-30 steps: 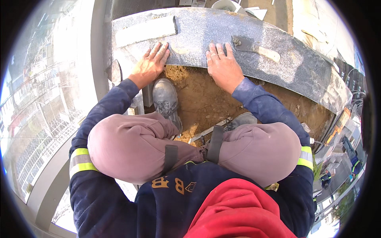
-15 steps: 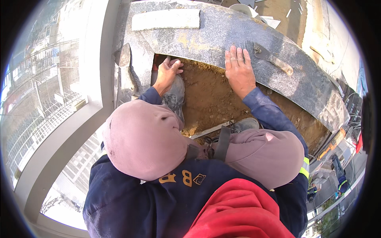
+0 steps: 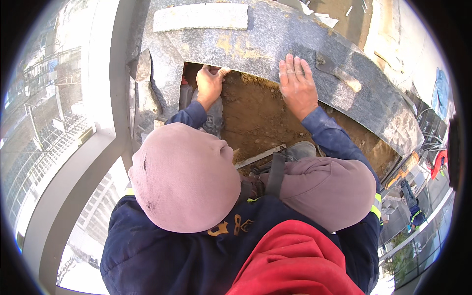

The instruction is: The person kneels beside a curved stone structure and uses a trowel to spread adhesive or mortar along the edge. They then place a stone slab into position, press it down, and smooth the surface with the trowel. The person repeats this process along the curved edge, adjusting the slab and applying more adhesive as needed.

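Note:
A long grey speckled stone slab point(image 3: 275, 46) lies in front of me, with a gap of brown soil point(image 3: 255, 115) along its near edge. My left hand point(image 3: 210, 87) is at that edge, near the corner with another grey slab point(image 3: 169, 73); its fingers are curled on the edge and partly hidden. My right hand point(image 3: 299, 88) rests flat on the slab, fingers stretched out, holding nothing. To its right, a flat-bladed scraper point(image 3: 339, 73) lies on the slab. A trowel point(image 3: 146, 83) lies on the left slab. A pale rough-edged stone strip point(image 3: 200, 17) sits on the far part.
A thick pale frame point(image 3: 101, 64) runs down my left side. My knees point(image 3: 184, 177) are bent close behind my hands. At the right are a yellow-orange tool point(image 3: 407, 168), cables and a blue cloth point(image 3: 440, 93). Another person point(image 3: 415, 211) is farther off at the lower right.
My left hand has moved slightly forward and right against the slab's edge. My right hand stays flat on the slab. The view has shifted a little.

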Tool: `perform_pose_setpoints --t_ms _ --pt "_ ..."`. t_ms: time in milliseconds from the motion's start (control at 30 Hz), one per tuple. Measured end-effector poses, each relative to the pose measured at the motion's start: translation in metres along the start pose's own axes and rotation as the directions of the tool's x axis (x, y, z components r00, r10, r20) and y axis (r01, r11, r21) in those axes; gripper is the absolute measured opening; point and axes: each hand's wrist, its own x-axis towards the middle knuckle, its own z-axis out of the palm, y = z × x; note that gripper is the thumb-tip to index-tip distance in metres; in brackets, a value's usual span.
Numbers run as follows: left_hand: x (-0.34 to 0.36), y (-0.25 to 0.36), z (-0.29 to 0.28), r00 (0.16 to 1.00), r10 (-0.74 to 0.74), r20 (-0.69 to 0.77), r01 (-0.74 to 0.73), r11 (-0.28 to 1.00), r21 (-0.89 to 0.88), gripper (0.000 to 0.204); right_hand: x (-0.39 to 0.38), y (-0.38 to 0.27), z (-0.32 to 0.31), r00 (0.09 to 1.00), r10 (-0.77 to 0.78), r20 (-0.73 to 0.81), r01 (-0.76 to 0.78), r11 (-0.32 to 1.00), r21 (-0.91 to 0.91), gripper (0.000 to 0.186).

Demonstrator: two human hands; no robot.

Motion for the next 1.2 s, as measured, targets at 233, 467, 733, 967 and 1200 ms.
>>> perform_pose_setpoints --t_ms 233,467,733,967,1200 --pt "0.005 -0.01 -0.003 1.0 -0.001 -0.001 0.001 0.999 0.032 0.043 0.0 0.001 -0.003 0.998 0.009 0.068 -0.003 0.995 -0.1 0.055" --pt "0.008 -0.016 -0.009 0.999 0.038 0.034 -0.039 0.999 0.025 0.038 -0.043 0.056 -0.056 0.981 0.149 -0.128 -0.07 0.873 0.483 0.066" --pt "0.008 -0.022 -0.006 0.999 0.022 0.03 -0.024 0.999 0.047 0.037 -0.204 0.117 -0.074 0.621 0.772 -0.134 -0.732 0.633 0.251 0.055" --pt "0.009 -0.021 -0.011 0.999 0.007 0.054 -0.01 0.998 0.061 0.035 -0.224 0.098 -0.057 0.637 0.771 -0.014 -0.749 0.623 0.226 0.053" --pt "0.019 -0.035 -0.032 0.993 -0.012 0.115 0.026 0.992 -0.12 0.04 -0.163 0.093 -0.033 0.886 0.459 0.063 -0.458 0.846 0.275 0.055"
